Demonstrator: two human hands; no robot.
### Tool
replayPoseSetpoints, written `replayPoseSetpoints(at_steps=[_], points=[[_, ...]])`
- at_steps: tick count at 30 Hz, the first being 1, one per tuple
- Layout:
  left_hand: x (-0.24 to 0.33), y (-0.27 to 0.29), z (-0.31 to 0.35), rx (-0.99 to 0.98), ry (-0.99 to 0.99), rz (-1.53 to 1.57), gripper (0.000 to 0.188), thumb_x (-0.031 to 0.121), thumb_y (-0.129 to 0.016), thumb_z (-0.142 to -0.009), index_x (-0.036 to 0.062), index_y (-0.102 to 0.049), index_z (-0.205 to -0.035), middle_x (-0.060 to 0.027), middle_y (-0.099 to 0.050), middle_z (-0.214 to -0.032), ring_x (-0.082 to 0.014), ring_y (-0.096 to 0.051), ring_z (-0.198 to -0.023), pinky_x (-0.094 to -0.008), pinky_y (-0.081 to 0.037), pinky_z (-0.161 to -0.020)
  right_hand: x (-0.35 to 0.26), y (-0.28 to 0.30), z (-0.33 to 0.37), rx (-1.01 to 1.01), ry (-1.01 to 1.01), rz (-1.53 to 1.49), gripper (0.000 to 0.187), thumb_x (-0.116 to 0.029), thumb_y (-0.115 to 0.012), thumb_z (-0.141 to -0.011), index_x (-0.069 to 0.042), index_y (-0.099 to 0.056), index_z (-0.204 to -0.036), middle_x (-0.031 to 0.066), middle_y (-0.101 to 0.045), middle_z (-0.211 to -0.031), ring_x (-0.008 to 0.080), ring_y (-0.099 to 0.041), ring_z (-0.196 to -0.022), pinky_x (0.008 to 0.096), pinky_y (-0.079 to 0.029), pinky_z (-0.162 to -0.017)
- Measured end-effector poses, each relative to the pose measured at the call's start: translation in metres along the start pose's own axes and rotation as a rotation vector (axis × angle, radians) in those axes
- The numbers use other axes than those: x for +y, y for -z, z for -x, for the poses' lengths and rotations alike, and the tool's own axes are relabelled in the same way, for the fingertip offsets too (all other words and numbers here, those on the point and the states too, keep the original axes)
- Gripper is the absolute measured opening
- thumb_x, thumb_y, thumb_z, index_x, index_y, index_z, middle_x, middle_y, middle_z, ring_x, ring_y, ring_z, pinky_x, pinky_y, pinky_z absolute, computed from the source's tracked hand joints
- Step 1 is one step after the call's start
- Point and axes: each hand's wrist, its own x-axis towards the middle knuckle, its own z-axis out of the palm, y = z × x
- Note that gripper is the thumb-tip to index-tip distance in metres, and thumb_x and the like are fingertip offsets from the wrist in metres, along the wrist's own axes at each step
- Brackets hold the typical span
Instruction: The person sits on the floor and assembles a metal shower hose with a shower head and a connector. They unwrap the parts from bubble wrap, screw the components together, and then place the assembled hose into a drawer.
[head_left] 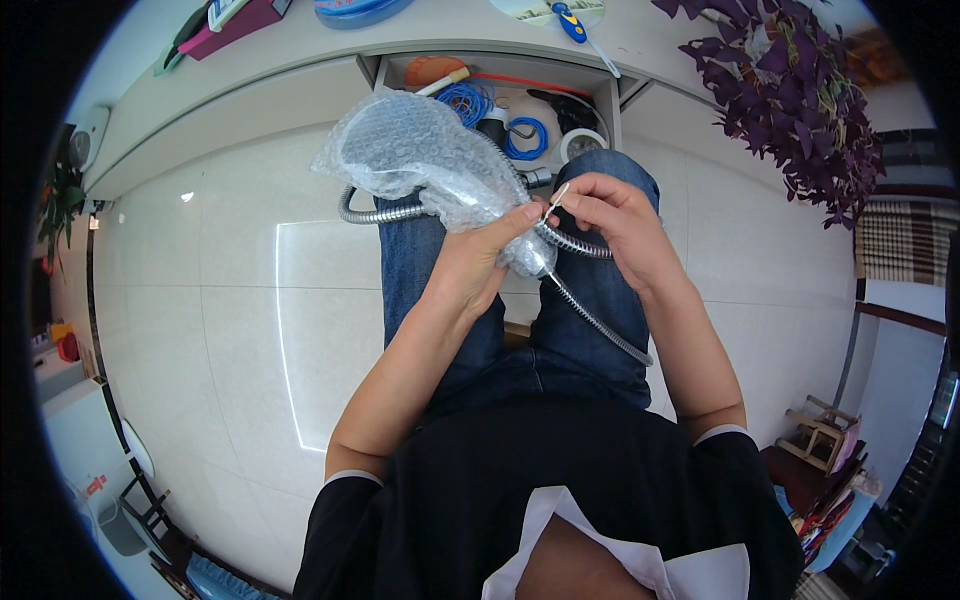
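Single head view, fisheye, upright, worn on the head and looking steeply down past the chest. Torso (570, 450) fills the bottom edge, nearest the lens; left hand (478, 255) and right hand (622, 222) sit mid-frame, arm's reach away. Open drawer (614, 112) and surface (440, 35) lie farther, up top. Floor (235, 245) flanks the legs; edges bow toward black corners.

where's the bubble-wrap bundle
In the head view, the clear bubble-wrapped bundle is mostly left of centre, in the left hand, partly hiding the pale drawer.
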Motion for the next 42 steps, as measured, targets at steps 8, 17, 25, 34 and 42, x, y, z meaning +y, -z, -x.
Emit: replayPoseSetpoints(at_steps=[8,17,25,34,42], points=[[0.004,-0.003,0.001,0.02,0.026,0.026,0.026,0.005,-0.066,-0.079,-0.0016,-0.057,-0.102,-0.0102,-0.061,-0.093,-0.0175,-0.059,-0.088,-0.0299,-0.046,-0.078,-0.004,-0.007,-0.003,-0.038,0.026,-0.023,0.009,-0.009,-0.057,-0.086,-0.004,-0.056,-0.093,0.0004,-0.056,-0.082,0.0063,-0.054,-0.073,0.0185,-0.041,-0.062],[0.004,-0.004,0.003,-0.002,0.036,0.036,0.03,0.004,-0.067,-0.079,0.0003,-0.055,-0.106,-0.0092,-0.059,-0.099,-0.0172,-0.057,-0.093,-0.03,-0.046,-0.079,-0.009,-0.001,-0.007,-0.113,0.028,0.0,0.014,-0.007,-0.058,-0.087,-0.003,-0.057,-0.1,0.0039,-0.061,-0.087,0.008,-0.058,-0.076,0.0209,-0.049,-0.071],[0.006,-0.004,0.004,0.011,0.062,0.059,0.031,0.004,-0.068,-0.078,-0.0003,-0.055,-0.107,-0.0098,-0.059,-0.1,-0.0178,-0.057,-0.094,-0.0302,-0.046,-0.08,-0.011,-0.002,-0.006,-0.137,0.087,0.018,0.011,-0.004,-0.056,-0.087,-0.002,-0.059,-0.097,0.004,-0.061,-0.088,0.0088,-0.059,-0.076,0.0212,-0.05,-0.07],[0.003,0.0,-0.001,-0.02,0.047,0.042,0.034,0.005,-0.069,-0.077,-0.0006,-0.055,-0.108,-0.0097,-0.06,-0.098,-0.018,-0.058,-0.092,-0.0302,-0.045,-0.081,-0.011,0.011,-0.018,-0.325,0.326,0.291,0.01,-0.002,-0.053,-0.087,0.0,-0.06,-0.093,0.0022,-0.057,-0.082,0.0101,-0.056,-0.071,0.0225,-0.048,-0.068],[0.004,-0.005,-0.001,-0.009,0.038,0.036,0.031,0.004,-0.068,-0.077,-0.0018,-0.054,-0.104,-0.0096,-0.059,-0.095,-0.0187,-0.059,-0.09,-0.0301,-0.047,-0.078,-0.031,0.007,-0.01,-0.051,-0.03,0.227,0.017,-0.018,-0.055,-0.09,-0.002,-0.059,-0.095,0.0014,-0.058,-0.078,0.0066,-0.054,-0.064,0.0193,-0.048,-0.057]])
